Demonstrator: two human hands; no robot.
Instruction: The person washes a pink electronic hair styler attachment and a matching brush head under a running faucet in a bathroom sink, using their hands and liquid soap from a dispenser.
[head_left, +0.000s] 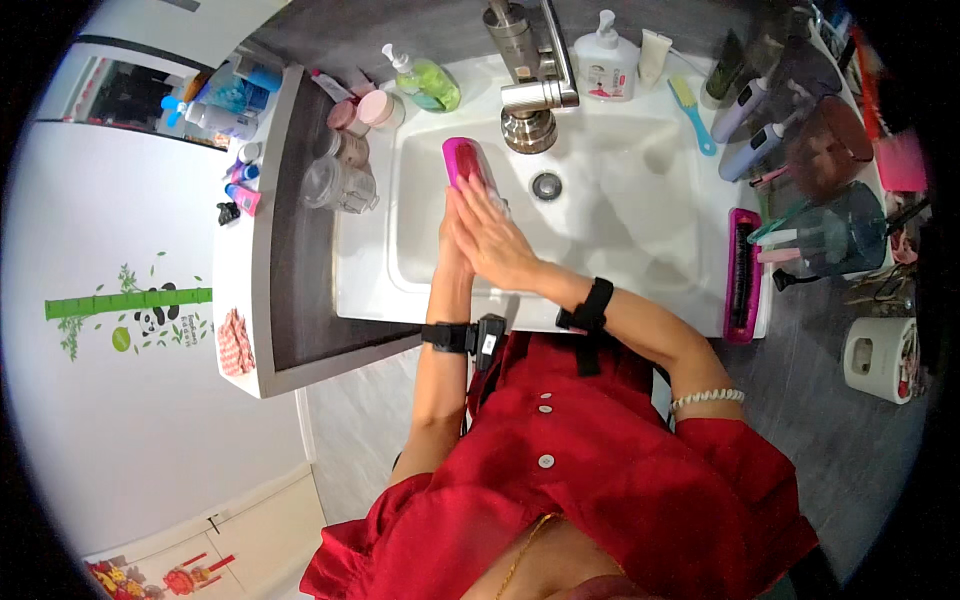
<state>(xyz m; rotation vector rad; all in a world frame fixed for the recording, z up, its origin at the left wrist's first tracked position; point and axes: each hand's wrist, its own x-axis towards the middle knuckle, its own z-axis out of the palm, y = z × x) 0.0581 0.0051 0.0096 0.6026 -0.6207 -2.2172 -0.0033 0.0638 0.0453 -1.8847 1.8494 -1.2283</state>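
Observation:
My left hand (452, 236) is at the left side of a white sink basin (622, 225), around the near end of a magenta plastic brush-like piece (454, 159) with a dark red inset. My right hand (496, 244) lies across its near part, fingers stretched along it, the palm close against my left hand. Whether the right fingers grip it or only rest on it, I cannot tell. Both hands hide the piece's near end. A matching magenta frame (742, 277) with a black bristled roller lies on the right rim.
A metal faucet (529, 112) overhangs the basin, behind the drain plug (547, 186). Pump bottles, one green (427, 82) and one white (606, 64), stand at the back. Glass jars (341, 184) are left; a blue-handled brush (691, 116) and cups (844, 229) are right.

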